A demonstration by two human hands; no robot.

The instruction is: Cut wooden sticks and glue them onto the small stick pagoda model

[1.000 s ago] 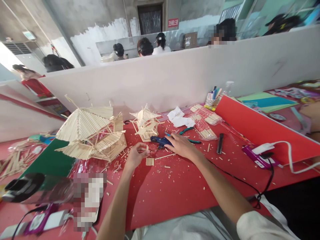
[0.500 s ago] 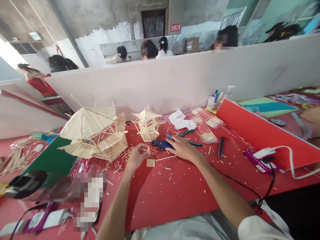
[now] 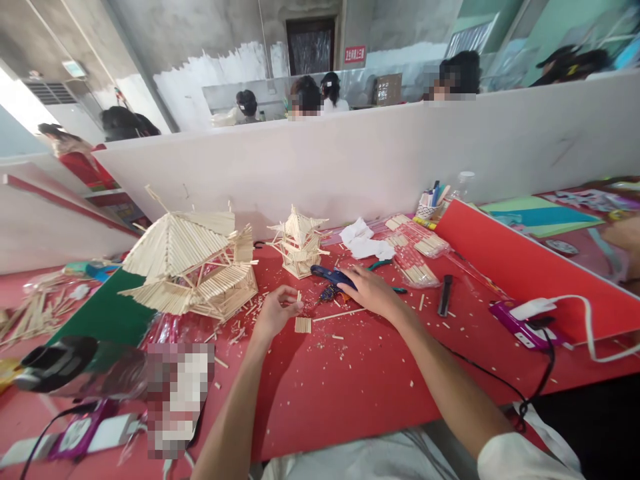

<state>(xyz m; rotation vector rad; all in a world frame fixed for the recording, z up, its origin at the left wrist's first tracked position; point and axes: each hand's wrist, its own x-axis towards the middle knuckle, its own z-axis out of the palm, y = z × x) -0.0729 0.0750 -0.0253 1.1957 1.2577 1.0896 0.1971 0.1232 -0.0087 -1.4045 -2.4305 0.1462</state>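
Note:
Between thumb and fingertips, my left hand (image 3: 277, 312) pinches a short wooden stick (image 3: 299, 297). Just below it, a small square panel of sticks (image 3: 303, 325) lies flat on the red table. My right hand (image 3: 370, 291) is wrapped over a dark blue glue gun (image 3: 327, 273), whose front points left. A small model pavilion (image 3: 299, 243) made of sticks stands behind the hands. To the left is a larger stick pavilion (image 3: 193, 263) with layered roofs. One long stick (image 3: 340, 314) lies between my hands.
Stick packets (image 3: 413, 257), white tissue (image 3: 363, 240) and a black cutter (image 3: 445, 295) lie to the right, before a red board (image 3: 530, 267). Purple power strips (image 3: 520, 325) sit at both sides. A dark-capped bottle (image 3: 75, 367) lies front left. A white partition (image 3: 310, 167) borders the back; people sit beyond.
My right hand has lifted the glue gun slightly off the table, and it shows more clearly in the grip. My left hand keeps its pinch on the stick. The view has shifted a little.

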